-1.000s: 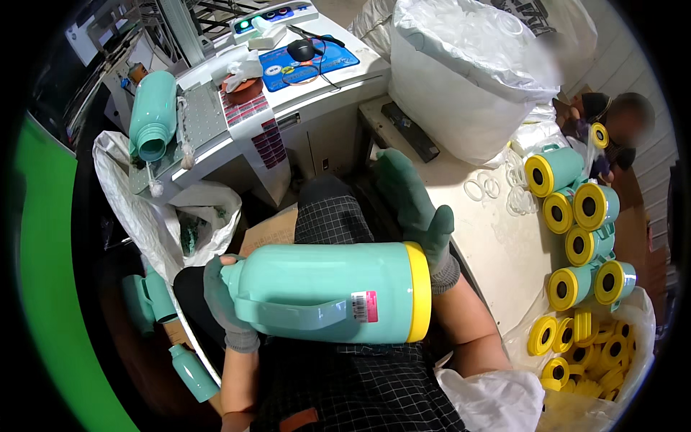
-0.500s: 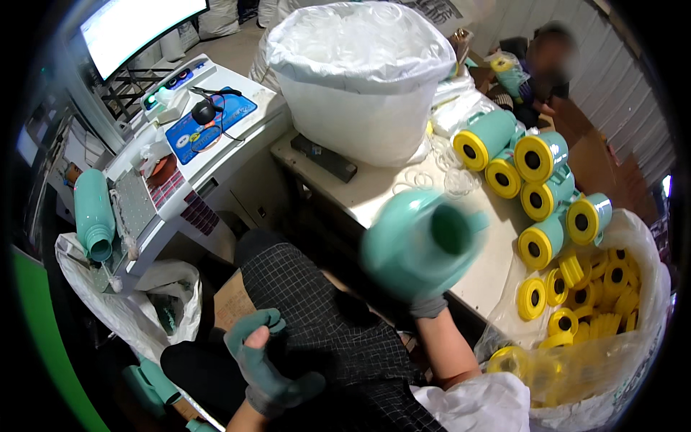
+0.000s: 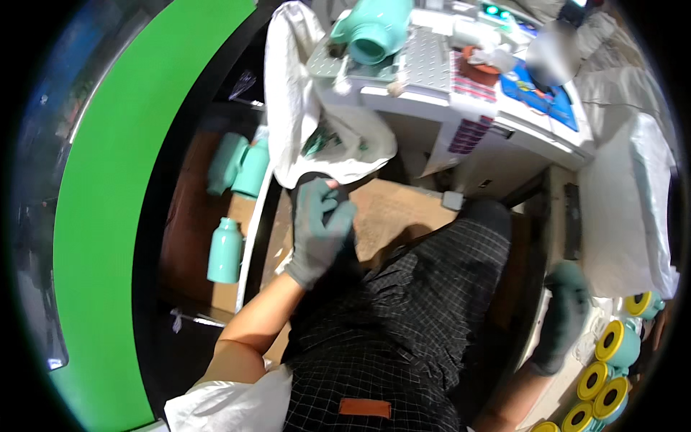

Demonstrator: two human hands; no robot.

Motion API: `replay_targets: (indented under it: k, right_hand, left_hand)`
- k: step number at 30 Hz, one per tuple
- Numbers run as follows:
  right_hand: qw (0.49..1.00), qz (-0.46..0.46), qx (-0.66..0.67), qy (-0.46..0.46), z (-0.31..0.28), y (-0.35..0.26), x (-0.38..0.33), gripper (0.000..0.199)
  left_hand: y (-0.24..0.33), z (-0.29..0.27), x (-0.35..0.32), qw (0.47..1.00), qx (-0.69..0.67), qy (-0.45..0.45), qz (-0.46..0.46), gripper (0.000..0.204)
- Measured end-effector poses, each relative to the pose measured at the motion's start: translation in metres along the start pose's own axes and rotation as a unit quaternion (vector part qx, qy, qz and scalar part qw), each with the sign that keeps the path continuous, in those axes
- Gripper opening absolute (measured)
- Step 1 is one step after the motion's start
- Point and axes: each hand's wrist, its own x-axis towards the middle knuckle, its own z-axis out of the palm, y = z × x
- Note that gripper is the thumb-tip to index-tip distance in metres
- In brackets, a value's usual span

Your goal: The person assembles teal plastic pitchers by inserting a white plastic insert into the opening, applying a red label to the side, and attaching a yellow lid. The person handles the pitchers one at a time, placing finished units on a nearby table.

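Observation:
Both my hands wear grey-green gloves. My left hand [image 3: 320, 225] is over my lap, fingers apart and nothing in them. Just left of it, several teal plastic bottles, one of them a narrow-necked bottle [image 3: 225, 250], lie in a cardboard box. My right hand [image 3: 565, 315] hangs by the edge of the white table at right. It is smeared by motion, so its fingers cannot be read, and no bottle shows in it. Teal jugs with yellow ring-shaped ends [image 3: 610, 344] stand near it. A teal bottle [image 3: 374, 32] lies on the perforated metal plate of the white workbench.
A white sack [image 3: 299, 101] with green scraps hangs at the workbench front. A bulky white bag [image 3: 622, 194] stands on the right table beside a dark bar [image 3: 571, 219]. A green strip [image 3: 93, 216] curves along the left. Cardboard [image 3: 396, 209] lies beyond my knees.
My view has swung to the left. The teal jug that was in my right hand is no longer seen there. My left hand has moved toward the box of bottles.

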Motion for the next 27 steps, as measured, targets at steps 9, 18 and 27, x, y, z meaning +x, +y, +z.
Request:
replay_targets:
  k: [9,18,27]
  right_hand:
    - [0.892,-0.240,-0.049,-0.380,0.166,-0.082,0.034,0.020]
    - [0.898,-0.230,-0.131,-0.351,0.188,-0.044,0.059,0.014]
    - [0.930,-0.167,-0.107,-0.310,0.206,-0.013,0.026,0.022]
  left_hand:
    - [-0.299,-0.167,-0.040,0.887,-0.034,0.205,-0.413,0.048]
    - [-0.485,-0.180,0.054,0.784,-0.213,0.344,-0.470,0.067]
    - [-0.292,-0.153,0.064,0.880,-0.048,0.361,-0.304,0.045]
